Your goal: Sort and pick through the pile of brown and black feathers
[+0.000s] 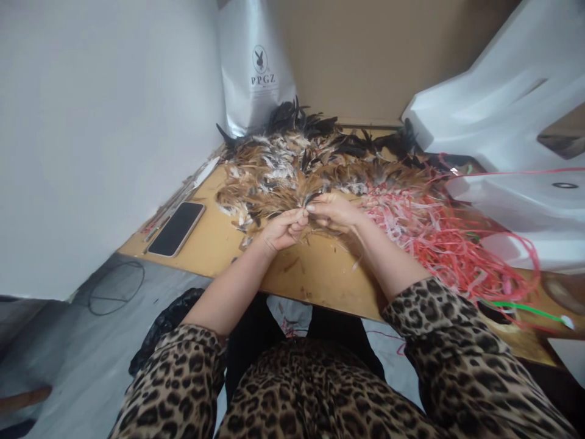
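Observation:
My left hand (287, 229) and my right hand (333, 211) meet over the near side of the table, fingertips almost touching. Both are closed in a pinch on a small bunch of brown and dark feathers (307, 194); the quill ends are hidden by my fingers. Just beyond them spreads a broad pile of feathers (269, 161), brown and white in front, black at the back. Beside my right forearm lies a tangle of red and pale pink ribbon strips (439, 241).
A phone (177, 228) lies at the left of the wooden table (219, 241). Behind the feathers stands a silver-white printed bag (258, 73). At the right are a white plastic machine housing (493, 91) and a green strip (525, 309). A cable (116, 289) loops on the floor.

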The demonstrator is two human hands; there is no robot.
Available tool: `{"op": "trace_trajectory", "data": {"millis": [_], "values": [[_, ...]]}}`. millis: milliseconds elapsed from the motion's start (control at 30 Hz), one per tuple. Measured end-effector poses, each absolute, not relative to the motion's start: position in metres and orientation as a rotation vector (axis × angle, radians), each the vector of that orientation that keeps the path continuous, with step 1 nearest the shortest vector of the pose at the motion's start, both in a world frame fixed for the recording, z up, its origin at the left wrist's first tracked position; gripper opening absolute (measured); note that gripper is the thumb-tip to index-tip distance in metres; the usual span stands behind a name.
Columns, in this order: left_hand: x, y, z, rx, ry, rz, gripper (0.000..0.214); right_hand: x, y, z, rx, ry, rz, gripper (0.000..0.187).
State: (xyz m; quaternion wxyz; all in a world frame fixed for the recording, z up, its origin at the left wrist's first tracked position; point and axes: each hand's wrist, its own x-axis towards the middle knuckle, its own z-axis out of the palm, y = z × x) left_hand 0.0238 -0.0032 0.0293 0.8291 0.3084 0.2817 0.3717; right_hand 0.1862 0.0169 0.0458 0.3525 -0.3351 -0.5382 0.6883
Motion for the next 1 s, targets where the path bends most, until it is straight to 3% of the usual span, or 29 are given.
{"op": "trace_trajectory", "data": {"millis": [367,700,1000], "values": [[0.025,-0.006,0.028,0.727,0.562,0.659,0.017,0.188,0.013,0.047,-0.816,-1.43,1.833,0.032],[0.015,0.001,0.027,1.28,0.886,0.722,0.028,0.21,0.02,0.051,-1.052,-1.516,1.66,0.032],[0.015,0.004,0.024,1.261,0.86,0.871,0.03,0.195,0.02,0.045,-1.169,-1.335,1.505,0.034]]}}
